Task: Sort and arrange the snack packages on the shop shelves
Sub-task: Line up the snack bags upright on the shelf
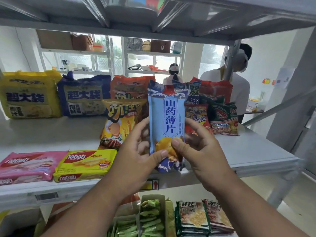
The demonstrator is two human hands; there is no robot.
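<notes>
Both forearms rise from the bottom edge and converge toward the middle, bare to the wrist; the left hand shows its back, thumb stretched rightward across the front of the blue packet, its fingers curled behind the packet's left edge; the right hand mirrors it just beside, thumb pressed on the packet's lower front, fingers wrapped round the right edge; the two thumb tips lie near each other, not quite touching.

Orange bag partly behind left hand, seemingly.
</notes>
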